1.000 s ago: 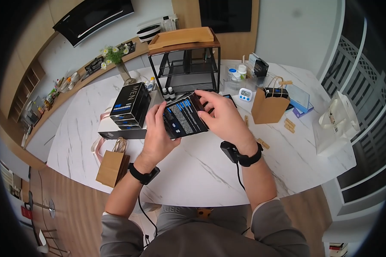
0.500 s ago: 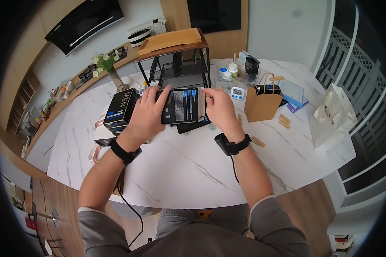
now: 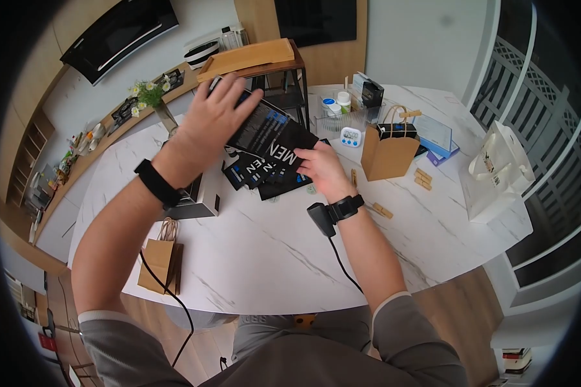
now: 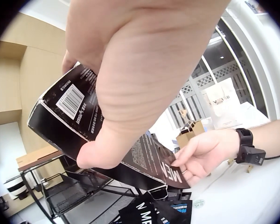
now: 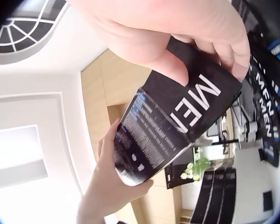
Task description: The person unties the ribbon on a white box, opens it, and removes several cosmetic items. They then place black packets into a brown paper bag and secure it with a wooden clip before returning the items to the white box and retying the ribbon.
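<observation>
My left hand (image 3: pixel 206 126) grips a black cardboard box (image 3: pixel 255 129) round its upper end and holds it tilted, its other end pointing down to the right. Out of that lower end comes a flat black packet (image 5: pixel 193 88) with white MEN lettering. Thumb and fingers of my right hand (image 3: pixel 329 171) pinch this packet. Below the box, several similar black packets (image 3: pixel 245 171) lie in a loose overlapping heap on the marble-patterned table (image 3: pixel 271 258). A barcode shows on the box's side in the left wrist view.
A black wire rack with a wooden tray (image 3: pixel 248 58) stands behind. To the right are a white timer (image 3: pixel 350 137), a brown paper bag (image 3: pixel 387 158), clothespins (image 3: pixel 382 210) and a white bag (image 3: pixel 497 171). Brown bags (image 3: pixel 156 267) lie at front left. My left arm partly hides a box there.
My left hand has raised the box's left end, tipping it from level to steeply slanted. The right hand has moved slightly down and now pinches a packet at the opening. Several packets show beneath.
</observation>
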`<move>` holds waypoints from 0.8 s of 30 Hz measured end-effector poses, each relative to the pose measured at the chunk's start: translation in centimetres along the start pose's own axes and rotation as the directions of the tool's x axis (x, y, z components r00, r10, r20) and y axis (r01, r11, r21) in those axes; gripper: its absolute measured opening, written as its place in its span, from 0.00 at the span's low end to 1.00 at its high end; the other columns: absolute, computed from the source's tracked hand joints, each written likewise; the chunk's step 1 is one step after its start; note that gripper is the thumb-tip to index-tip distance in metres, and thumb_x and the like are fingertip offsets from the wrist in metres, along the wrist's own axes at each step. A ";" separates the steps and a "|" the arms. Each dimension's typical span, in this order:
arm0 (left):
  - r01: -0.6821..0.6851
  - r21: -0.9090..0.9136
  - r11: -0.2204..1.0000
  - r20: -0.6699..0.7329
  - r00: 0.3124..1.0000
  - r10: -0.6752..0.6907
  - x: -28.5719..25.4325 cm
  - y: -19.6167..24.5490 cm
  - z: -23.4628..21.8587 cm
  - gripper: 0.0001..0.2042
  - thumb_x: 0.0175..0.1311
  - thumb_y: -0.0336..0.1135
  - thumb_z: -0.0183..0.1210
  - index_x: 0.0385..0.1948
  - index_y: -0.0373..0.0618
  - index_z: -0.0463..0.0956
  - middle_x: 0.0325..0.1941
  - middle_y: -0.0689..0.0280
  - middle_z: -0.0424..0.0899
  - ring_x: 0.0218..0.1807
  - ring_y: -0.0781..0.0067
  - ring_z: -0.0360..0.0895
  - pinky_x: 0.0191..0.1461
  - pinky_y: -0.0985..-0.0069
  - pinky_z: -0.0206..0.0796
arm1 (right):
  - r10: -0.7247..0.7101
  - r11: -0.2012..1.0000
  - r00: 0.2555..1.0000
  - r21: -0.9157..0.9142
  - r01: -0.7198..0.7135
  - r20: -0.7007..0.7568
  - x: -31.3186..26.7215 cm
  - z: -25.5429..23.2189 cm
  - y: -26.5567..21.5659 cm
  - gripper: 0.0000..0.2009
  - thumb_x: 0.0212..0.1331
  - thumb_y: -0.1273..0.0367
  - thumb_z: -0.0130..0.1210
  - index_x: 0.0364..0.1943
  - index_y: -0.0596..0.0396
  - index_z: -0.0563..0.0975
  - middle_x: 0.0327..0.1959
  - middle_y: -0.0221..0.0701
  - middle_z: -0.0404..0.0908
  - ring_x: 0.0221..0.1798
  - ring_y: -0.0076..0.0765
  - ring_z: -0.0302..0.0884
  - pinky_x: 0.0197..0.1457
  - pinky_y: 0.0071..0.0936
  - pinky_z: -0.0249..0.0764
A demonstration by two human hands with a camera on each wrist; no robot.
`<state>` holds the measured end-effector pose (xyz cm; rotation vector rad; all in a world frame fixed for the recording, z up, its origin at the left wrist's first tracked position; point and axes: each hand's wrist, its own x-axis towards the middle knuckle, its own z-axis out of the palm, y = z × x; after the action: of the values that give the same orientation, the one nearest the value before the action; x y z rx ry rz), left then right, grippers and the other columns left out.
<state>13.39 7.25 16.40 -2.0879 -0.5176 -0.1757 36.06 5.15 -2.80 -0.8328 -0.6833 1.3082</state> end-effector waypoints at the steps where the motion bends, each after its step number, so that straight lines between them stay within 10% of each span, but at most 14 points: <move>1: 0.000 0.000 1.000 0.000 1.000 0.000 -0.3 -0.7 0.2 0.40 0.56 0.26 0.64 0.76 0.48 0.63 0.71 0.54 0.71 0.78 0.52 0.63 0.80 0.54 0.56 | -0.029 0.992 0.999 -0.121 0.023 -0.043 0.1 -0.5 -0.3 0.13 0.64 0.75 0.63 0.52 0.56 0.82 0.43 0.31 0.88 0.41 0.30 0.86 0.41 0.29 0.79; 8: 0.204 -0.005 0.979 0.155 0.967 -0.201 -4.0 -3.8 1.2 0.50 0.40 0.20 0.68 0.77 0.46 0.61 0.69 0.51 0.72 0.76 0.49 0.65 0.83 0.50 0.52 | -0.329 0.907 0.919 -0.345 0.243 -0.217 1.5 -3.7 -1.5 0.05 0.66 0.78 0.60 0.43 0.63 0.83 0.37 0.33 0.88 0.36 0.23 0.81 0.39 0.28 0.76; 11: 0.219 0.065 0.974 0.317 0.921 -0.228 -5.9 -3.1 0.4 0.56 0.36 0.32 0.77 0.78 0.45 0.60 0.68 0.50 0.73 0.74 0.49 0.67 0.84 0.50 0.50 | -0.469 0.789 0.850 -0.546 0.282 -0.238 1.7 -3.6 -1.4 0.03 0.70 0.78 0.56 0.39 0.63 0.81 0.35 0.37 0.87 0.35 0.27 0.85 0.34 0.28 0.78; 17: 0.197 -0.209 0.958 0.532 0.845 -0.058 -10.2 2.0 -1.3 0.62 0.34 0.44 0.80 0.79 0.40 0.55 0.67 0.49 0.71 0.73 0.49 0.68 0.83 0.53 0.52 | -0.277 0.938 0.926 -0.281 0.203 -0.255 -0.1 -0.7 -1.5 0.09 0.80 0.68 0.49 0.46 0.60 0.78 0.33 0.36 0.87 0.23 0.36 0.86 0.16 0.23 0.69; 20: 0.233 -0.378 0.896 0.612 0.789 0.053 -11.6 5.0 -1.5 0.61 0.41 0.54 0.78 0.79 0.38 0.54 0.65 0.49 0.71 0.69 0.45 0.70 0.75 0.54 0.60 | -0.116 0.993 0.990 -0.024 0.114 -0.077 0.9 -1.3 -0.3 0.15 0.82 0.60 0.47 0.54 0.61 0.74 0.39 0.37 0.88 0.28 0.40 0.89 0.26 0.27 0.78; 24: 0.297 -0.606 0.738 0.626 0.751 0.212 -13.3 10.0 0.6 0.59 0.45 0.56 0.77 0.79 0.37 0.54 0.63 0.45 0.73 0.65 0.41 0.73 0.70 0.54 0.66 | -0.027 0.995 0.982 -0.095 0.009 -0.185 2.0 -2.1 1.6 0.29 0.76 0.67 0.57 0.74 0.63 0.59 0.53 0.44 0.83 0.39 0.46 0.90 0.39 0.33 0.84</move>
<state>5.64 -0.83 4.05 -2.8683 -1.0645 0.4654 37.23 6.95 -5.35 -1.0095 -0.6050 1.1717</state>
